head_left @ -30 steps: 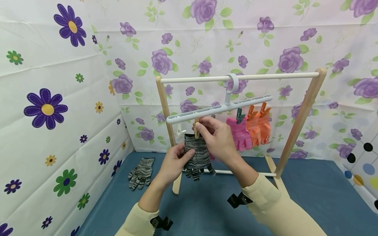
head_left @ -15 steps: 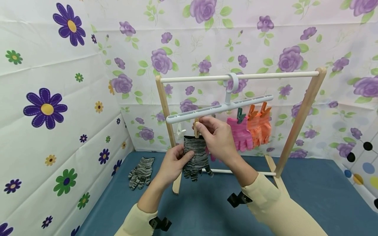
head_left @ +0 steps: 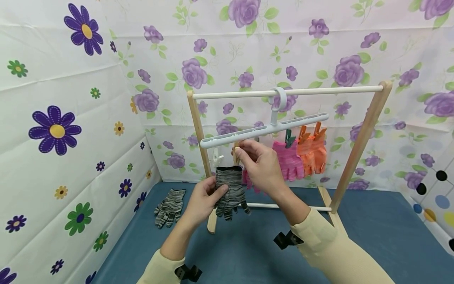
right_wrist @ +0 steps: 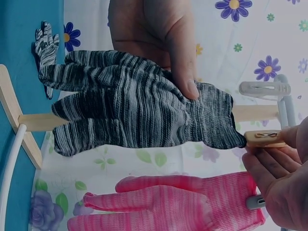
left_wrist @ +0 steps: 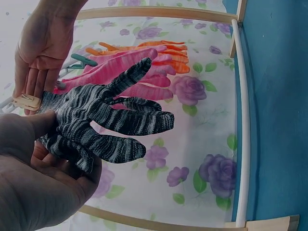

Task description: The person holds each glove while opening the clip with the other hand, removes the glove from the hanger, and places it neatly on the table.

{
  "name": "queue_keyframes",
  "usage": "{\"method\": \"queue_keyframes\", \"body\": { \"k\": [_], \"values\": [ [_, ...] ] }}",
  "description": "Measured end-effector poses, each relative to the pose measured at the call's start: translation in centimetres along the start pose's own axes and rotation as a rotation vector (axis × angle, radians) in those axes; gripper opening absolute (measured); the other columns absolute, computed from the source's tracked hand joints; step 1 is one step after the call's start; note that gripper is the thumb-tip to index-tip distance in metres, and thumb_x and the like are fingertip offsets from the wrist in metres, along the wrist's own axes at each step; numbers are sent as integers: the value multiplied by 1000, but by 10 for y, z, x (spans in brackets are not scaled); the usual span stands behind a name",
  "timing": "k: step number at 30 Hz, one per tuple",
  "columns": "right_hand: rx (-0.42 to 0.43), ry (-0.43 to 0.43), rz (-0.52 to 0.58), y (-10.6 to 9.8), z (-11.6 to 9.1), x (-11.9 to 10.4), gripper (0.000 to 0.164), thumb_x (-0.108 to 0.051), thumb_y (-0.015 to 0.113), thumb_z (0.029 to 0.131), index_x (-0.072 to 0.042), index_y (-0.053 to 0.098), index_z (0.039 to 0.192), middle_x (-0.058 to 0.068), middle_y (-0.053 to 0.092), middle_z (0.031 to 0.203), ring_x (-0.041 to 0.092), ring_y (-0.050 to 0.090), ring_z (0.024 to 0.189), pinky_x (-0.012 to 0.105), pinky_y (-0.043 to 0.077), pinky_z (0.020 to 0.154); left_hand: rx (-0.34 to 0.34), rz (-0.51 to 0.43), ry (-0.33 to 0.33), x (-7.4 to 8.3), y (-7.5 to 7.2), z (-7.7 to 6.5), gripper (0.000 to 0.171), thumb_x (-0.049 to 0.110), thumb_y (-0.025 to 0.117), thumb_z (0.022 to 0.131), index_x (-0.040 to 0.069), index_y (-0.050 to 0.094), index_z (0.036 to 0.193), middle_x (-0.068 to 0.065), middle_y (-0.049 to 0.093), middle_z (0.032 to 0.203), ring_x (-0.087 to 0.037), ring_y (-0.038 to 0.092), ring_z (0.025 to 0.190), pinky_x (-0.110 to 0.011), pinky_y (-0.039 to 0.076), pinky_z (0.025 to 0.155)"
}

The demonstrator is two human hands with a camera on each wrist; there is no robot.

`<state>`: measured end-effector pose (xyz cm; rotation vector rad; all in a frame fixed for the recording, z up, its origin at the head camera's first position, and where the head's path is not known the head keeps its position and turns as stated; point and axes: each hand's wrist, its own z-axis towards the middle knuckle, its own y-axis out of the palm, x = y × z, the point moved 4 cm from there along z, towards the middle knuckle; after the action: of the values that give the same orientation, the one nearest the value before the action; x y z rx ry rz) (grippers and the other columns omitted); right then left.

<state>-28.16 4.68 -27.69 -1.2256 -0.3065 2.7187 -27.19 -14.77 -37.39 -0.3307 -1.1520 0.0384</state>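
My left hand (head_left: 203, 199) pinches a black-and-grey striped knit glove (head_left: 230, 187) between thumb and fingers, its cuff up and its fingers hanging down. Just above the cuff, my right hand (head_left: 260, 163) pinches a tan clothespin (head_left: 236, 153) under the left arm of a light-grey hanger (head_left: 244, 137). In the right wrist view the tip of that clothespin (right_wrist: 262, 138) is right at a corner of the glove's cuff (right_wrist: 216, 115); whether it grips the fabric I cannot tell. Another striped glove (head_left: 171, 208) lies flat on the blue surface at the left.
The hanger hooks over the white rod (head_left: 326, 91) of a wooden rack. A pink glove (head_left: 289, 159) on a green clothespin (head_left: 289, 138) and orange gloves (head_left: 312, 154) on orange clothespins hang at its right. A white clothespin (head_left: 217, 158) hangs left of my right hand.
The striped glove, held by my left hand, has shifted down and left, its cuff dropping below the tan clothespin that overlapped it before. My right hand has stayed nearly still.
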Motion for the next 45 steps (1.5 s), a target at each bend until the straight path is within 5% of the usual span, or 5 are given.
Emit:
{"method": "queue_keyframes", "body": {
  "k": [10, 21, 33, 45],
  "values": [
    [-21, -13, 33, 3, 0, 0, 33, -17, 68, 107, 0, 69, 136, 11, 77, 121, 20, 76, 107, 33, 60, 91, 27, -16, -41, -8, -10, -6, 21, 26, 66, 108, 6, 69, 107, -8, 50, 76, -18, 44, 64, -28, 39, 60],
    [-5, -19, 37, 1, -2, 3, 37, -16, 69, 106, -2, 67, 141, 10, 73, 131, 20, 73, 115, 32, 58, 93, 77, 11, -10, -11, -20, -11, 37, 24, 67, 108, 5, 47, 82, -5, 35, 69, -17, 34, 58, -29, 34, 60],
    [7, -90, 13, -4, -10, 5, 40, -13, 70, 105, -4, 65, 144, 10, 74, 130, 21, 73, 116, 32, 57, 95, 92, -10, -2, -14, -29, -13, 23, 23, 68, 107, 3, 63, 95, -4, 41, 69, -15, 36, 58, -29, 35, 57],
    [-9, -179, -26, -16, -24, 9, 41, -9, 73, 102, -4, 66, 143, 11, 74, 130, 23, 73, 117, 32, 56, 97, 163, -23, -42, -15, -42, -15, 43, 22, 71, 105, 4, 39, 82, -4, 28, 71, -16, 28, 60, -29, 30, 61]
  ]
}}
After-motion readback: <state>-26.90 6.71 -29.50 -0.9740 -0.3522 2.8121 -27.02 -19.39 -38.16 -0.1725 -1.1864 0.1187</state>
